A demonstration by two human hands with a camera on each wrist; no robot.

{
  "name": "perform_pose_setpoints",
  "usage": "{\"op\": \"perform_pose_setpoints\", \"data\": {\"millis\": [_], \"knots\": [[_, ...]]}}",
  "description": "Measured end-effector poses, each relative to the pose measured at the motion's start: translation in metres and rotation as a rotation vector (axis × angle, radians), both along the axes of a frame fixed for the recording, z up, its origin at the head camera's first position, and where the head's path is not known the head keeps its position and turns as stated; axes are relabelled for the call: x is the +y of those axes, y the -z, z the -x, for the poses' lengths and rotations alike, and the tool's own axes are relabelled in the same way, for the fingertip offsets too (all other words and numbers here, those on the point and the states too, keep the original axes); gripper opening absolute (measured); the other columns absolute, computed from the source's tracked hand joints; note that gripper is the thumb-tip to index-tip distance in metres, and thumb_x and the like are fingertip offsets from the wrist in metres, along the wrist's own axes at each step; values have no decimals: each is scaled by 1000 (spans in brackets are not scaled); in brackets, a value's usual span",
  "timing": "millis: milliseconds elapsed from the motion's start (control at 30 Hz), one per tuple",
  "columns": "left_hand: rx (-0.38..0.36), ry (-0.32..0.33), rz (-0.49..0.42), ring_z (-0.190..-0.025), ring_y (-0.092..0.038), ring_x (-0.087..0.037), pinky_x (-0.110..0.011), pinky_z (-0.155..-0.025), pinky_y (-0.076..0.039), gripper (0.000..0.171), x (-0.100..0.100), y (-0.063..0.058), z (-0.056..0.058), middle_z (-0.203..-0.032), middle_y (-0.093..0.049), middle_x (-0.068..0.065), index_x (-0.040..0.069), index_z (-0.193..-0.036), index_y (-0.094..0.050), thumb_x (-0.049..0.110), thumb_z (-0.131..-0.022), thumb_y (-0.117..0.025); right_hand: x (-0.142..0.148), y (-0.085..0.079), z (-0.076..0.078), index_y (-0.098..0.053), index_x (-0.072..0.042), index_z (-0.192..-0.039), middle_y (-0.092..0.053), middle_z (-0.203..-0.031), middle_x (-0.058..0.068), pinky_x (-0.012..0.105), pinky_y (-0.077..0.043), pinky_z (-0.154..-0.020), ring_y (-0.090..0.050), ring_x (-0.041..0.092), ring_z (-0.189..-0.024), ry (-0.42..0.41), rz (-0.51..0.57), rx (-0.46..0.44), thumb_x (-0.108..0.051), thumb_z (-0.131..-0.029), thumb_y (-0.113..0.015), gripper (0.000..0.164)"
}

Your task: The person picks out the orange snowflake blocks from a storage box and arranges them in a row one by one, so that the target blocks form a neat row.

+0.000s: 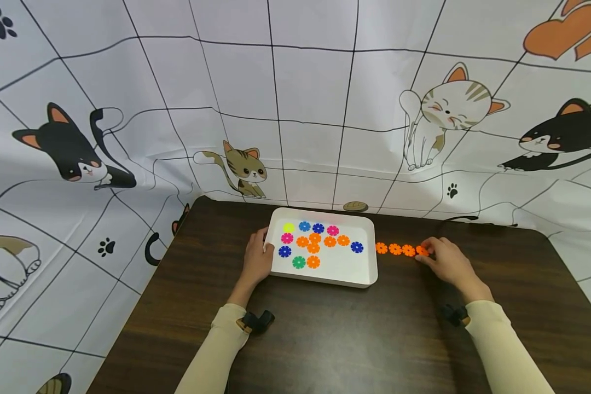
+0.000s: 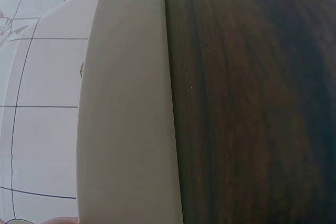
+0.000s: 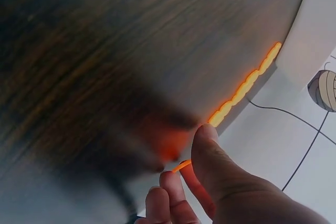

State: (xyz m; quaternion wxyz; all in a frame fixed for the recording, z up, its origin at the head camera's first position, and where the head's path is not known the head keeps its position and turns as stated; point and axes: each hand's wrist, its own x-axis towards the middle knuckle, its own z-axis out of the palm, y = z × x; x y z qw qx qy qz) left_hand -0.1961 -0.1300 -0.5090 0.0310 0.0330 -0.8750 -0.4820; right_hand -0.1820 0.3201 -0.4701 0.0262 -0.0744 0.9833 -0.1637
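A white tray [image 1: 335, 272] stands near the table's back edge, holding several notched, flower-shaped plastic discs in orange, blue, pink, green and yellow. My left hand [image 1: 259, 256] grips the tray's left side, its thumb over the rim. The left wrist view is mostly filled by the tray's pale wall [image 2: 126, 103]. To the right of the tray runs a row of orange discs [image 1: 395, 249], standing out edge-on in the right wrist view. My right hand [image 1: 447, 261] pinches an orange disc [image 3: 181, 166] at the row's right end between thumb and fingers.
The dark wooden table [image 1: 345, 339] reaches back to a white cloth [image 1: 310, 82] with black grid lines and printed cats, which also hangs along the left side. Dark straps with small devices [image 1: 258, 322] sit on both wrists over cream sleeves.
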Motion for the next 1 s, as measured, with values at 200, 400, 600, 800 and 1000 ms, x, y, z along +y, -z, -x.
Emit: {"op": "perform_pose_setpoints", "data": {"millis": [200, 400, 600, 800, 1000], "knots": [[-3, 1, 2, -130, -46, -40, -61, -115, -35, 51, 0, 2, 0, -147, -46, -23, 5, -151, -41, 12, -101, -43, 1, 0, 0, -62, 5, -120, -62, -109, 26, 56, -52, -82, -61, 39, -97, 20, 2, -21, -27, -96, -69, 41], [-14, -2, -7, -131, -45, -40, -60, -116, -34, 51, -1, 2, -1, -148, -45, -23, 6, -152, -41, 13, -101, -43, 1, -1, -1, -61, 6, -124, -62, -111, 27, 57, -52, -82, -61, 40, -100, 35, 4, -34, -29, -96, -69, 46], [-7, -3, -6, -132, -45, -40, -60, -116, -33, 51, -1, 2, -1, -148, -45, -23, 5, -152, -41, 13, -101, -43, 1, 1, -1, -60, 6, -125, -61, -111, 26, 57, -51, -83, -60, 40, -100, 47, 8, -34, -29, -96, -69, 46], [-2, -8, -9, -131, -46, -40, -59, -115, -34, 51, -2, 3, -1, -147, -46, -23, 6, -151, -42, 13, -100, -43, 1, 1, -2, -61, 6, -125, -60, -110, 26, 55, -51, -80, -60, 39, -98, 49, -1, -30, -29, -96, -69, 46], [3, -3, -2, -131, -46, -39, -59, -115, -35, 51, -1, 2, 1, -146, -47, -23, 6, -151, -42, 13, -100, -43, -4, -2, -5, -61, 5, -125, -61, -110, 26, 56, -51, -80, -60, 39, -97, 33, 5, 6, -30, -95, -71, 46]]}}
